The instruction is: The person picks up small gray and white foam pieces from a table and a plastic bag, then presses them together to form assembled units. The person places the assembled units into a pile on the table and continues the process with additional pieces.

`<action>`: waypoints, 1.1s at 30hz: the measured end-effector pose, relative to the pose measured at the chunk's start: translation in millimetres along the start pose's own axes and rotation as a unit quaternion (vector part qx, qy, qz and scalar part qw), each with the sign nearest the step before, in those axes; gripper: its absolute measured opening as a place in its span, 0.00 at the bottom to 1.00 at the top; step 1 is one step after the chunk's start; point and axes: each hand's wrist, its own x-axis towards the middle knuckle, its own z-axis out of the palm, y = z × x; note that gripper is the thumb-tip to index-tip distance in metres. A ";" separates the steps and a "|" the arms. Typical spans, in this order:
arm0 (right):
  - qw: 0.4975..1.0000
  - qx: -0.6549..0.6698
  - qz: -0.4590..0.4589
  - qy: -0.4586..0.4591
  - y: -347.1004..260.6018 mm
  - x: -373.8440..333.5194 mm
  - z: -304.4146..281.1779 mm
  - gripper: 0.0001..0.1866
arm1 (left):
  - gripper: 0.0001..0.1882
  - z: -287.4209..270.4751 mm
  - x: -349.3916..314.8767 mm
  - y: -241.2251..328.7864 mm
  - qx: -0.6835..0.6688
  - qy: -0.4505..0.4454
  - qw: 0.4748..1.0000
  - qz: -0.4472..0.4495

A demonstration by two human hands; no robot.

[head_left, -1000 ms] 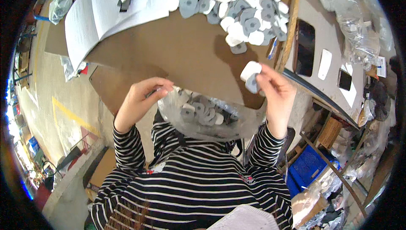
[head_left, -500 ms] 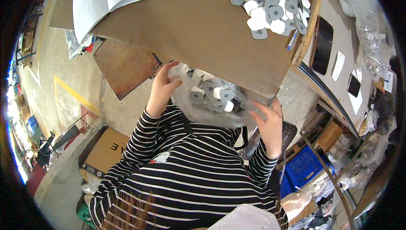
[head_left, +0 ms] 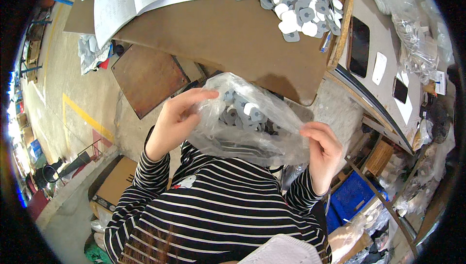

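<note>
Between my hands hangs a clear plastic bag [head_left: 272,152], its mouth spread wide toward me. Several grey and white flat rounded pieces [head_left: 242,111] lie inside it. My left hand [head_left: 177,120] pinches the bag's rim at the left. At the right, my right hand [head_left: 323,147] grips the opposite edge, thumb and fingers closed on the film. The bag is in front of my striped top, just below the near edge of the brown table [head_left: 208,35]. Its lower part is hidden from view.
A heap of grey and white pieces [head_left: 306,14] covers the table's far right corner, with a blue pen [head_left: 325,42] beside it. An open notebook [head_left: 116,4] lies far left. Dark phones [head_left: 359,45] rest on the right-hand surface. A blue crate [head_left: 352,193] stands low right.
My hands have closed on the bag's rim and lifted it clear of the table edge, toward me. The bag's mouth is now stretched wider, and my right hand has moved slightly right.
</note>
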 end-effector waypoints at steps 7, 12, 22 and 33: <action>0.990 0.000 -0.032 0.137 -19.1 -3.4 -23.0 0.13 | 0.33 -19.6 -16.2 24.6 -0.007 0.106 0.992 0.070; 0.968 0.117 -0.098 0.198 -39.6 16.0 -46.0 0.08 | 0.36 -46.5 -15.2 61.7 -0.252 0.065 0.938 0.229; 0.856 0.112 -0.324 0.387 -82.2 105.7 -64.4 0.05 | 0.37 -84.2 1.9 136.0 -0.266 0.091 0.889 0.362; 0.981 -0.070 -0.138 0.116 -85.1 141.6 -34.0 0.23 | 0.39 -96.1 77.2 129.5 -0.299 0.064 0.934 0.186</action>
